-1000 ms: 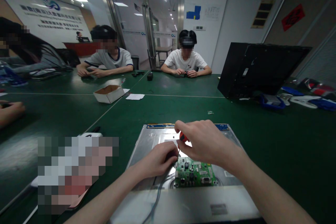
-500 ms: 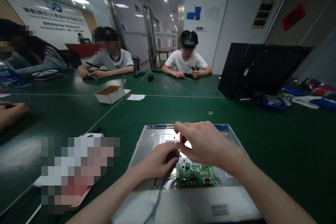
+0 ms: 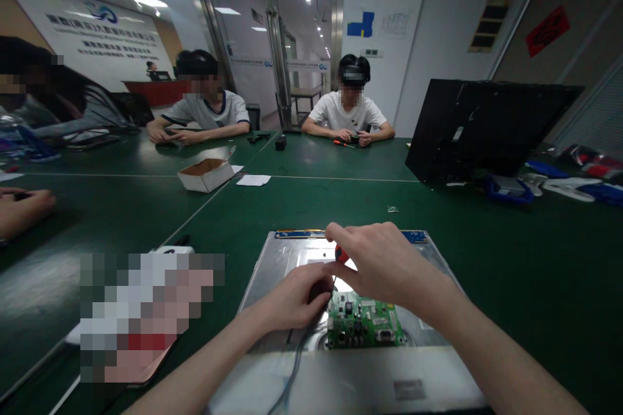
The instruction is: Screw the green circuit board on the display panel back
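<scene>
My right hand (image 3: 377, 259) is closed around the red and black handle of a screwdriver (image 3: 341, 255), held nearly upright. Its thin shaft runs down to the upper left corner of a green circuit board (image 3: 363, 321). There my left hand (image 3: 304, 292) has its fingers pinched together beside the shaft; what they hold is hidden. The board lies on the metal back of a flat display panel (image 3: 257, 279), which has a narrow blue strip board (image 3: 413, 237) along its far edge. A dark cable (image 3: 293, 369) comes out below my left hand and runs toward me.
Left of the panel lie a pinkish, partly blurred object (image 3: 146, 363) and a small white item (image 3: 178, 250). Farther off are an open white box (image 3: 207, 175) and a paper (image 3: 254, 179). A large black monitor (image 3: 487, 130) stands at right. Several people sit around the green table (image 3: 341, 198).
Both my hands keep almost the same place and grip, with the screwdriver handle slightly turned. Across the table, a person's hands have shifted around an orange tool.
</scene>
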The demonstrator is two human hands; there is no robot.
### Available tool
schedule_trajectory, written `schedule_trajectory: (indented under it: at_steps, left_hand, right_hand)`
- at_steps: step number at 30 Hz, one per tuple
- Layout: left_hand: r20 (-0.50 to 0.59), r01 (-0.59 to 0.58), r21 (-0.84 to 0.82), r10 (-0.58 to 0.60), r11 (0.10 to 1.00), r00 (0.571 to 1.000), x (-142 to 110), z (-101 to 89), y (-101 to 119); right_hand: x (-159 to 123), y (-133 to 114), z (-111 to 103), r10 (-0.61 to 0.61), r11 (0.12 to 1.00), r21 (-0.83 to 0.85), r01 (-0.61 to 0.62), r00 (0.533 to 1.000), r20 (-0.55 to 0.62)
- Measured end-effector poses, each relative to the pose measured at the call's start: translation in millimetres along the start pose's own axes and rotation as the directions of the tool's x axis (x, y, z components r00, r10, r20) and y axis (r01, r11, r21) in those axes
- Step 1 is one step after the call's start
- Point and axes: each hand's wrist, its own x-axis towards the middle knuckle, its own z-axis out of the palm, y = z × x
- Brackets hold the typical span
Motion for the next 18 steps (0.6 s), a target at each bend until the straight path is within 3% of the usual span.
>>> schedule_trajectory:
  at_steps: [12,18]
  left_hand:
    - [-0.027,-0.022,0.031,0.023,0.999,0.999,-0.9,4.6,-6.2]
    - [-0.011,-0.037,0.124,0.038,0.992,0.999,-1.7,2.2,-1.9]
  right_hand:
    - [-1.5,0.0,0.8,-0.040,0.999,0.011,0.040,0.999,-0.012]
    - [0.0,0.8,2.8,-0.030,1.000,0.003,0.030,0.999,-0.026]
